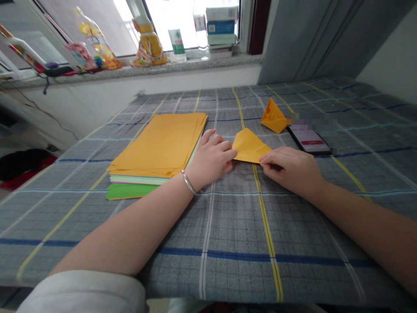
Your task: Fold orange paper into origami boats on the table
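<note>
A folded piece of orange paper (250, 147) lies between my two hands on the checked cloth. My left hand (213, 154), with a silver bangle at the wrist, pinches the paper's left corner between thumb and fingers. At the opposite corner, my right hand (288, 167) grips the paper with thumb and forefinger, the other fingers curled in. Just left of my left hand is a stack of coloured paper (159, 143), orange on top with white and green sheets showing underneath. Beyond the right hand stands a folded orange paper shape (273, 116).
A phone (309, 138) with a lit screen lies to the right, beside the folded shape. The grey checked cloth (234, 226) covers the surface. Bottles, a tube (177, 43) and stacked boxes (222, 28) line the windowsill (195, 64) at the back.
</note>
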`<state>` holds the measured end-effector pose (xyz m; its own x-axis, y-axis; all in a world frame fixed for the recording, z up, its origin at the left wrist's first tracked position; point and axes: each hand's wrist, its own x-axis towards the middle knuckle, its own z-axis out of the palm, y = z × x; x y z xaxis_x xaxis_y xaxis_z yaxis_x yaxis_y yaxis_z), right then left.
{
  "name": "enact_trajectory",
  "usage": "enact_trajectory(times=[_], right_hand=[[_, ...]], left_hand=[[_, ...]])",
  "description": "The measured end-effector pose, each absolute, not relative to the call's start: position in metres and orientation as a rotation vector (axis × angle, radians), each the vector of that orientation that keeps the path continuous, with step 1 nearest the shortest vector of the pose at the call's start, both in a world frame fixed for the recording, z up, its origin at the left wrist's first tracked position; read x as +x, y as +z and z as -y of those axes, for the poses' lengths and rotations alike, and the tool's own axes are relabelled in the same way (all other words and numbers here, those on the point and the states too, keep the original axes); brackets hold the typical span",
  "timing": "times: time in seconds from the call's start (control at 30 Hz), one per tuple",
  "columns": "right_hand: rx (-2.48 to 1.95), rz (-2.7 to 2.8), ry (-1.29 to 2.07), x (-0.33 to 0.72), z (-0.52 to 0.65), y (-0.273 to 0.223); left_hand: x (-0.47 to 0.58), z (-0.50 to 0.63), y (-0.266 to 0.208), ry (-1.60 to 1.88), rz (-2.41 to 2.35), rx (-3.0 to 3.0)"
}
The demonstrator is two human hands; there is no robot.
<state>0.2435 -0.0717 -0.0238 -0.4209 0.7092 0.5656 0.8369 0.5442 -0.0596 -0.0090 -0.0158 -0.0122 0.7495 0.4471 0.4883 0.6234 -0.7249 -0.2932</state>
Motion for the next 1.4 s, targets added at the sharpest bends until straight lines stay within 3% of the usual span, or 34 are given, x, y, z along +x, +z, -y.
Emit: enact_trajectory(times=[0.57,0.97,1.4], right_hand=[[-1.263,2.214,-0.273,0.246,0.071,-0.025],[-1.137,2.515,-0.128,0.251,0.064,-0.027],[-1.659,2.117,-0.166,0.266,0.046,-0.05]], left_hand=[[-0.016,0.011,-0.009,-0.463,0.808,-2.497],[-0.01,0.011,-0.02,-0.459,1.33,-2.619],[-0.003,0.017,-0.03,-0.477,1.017,-2.902]])
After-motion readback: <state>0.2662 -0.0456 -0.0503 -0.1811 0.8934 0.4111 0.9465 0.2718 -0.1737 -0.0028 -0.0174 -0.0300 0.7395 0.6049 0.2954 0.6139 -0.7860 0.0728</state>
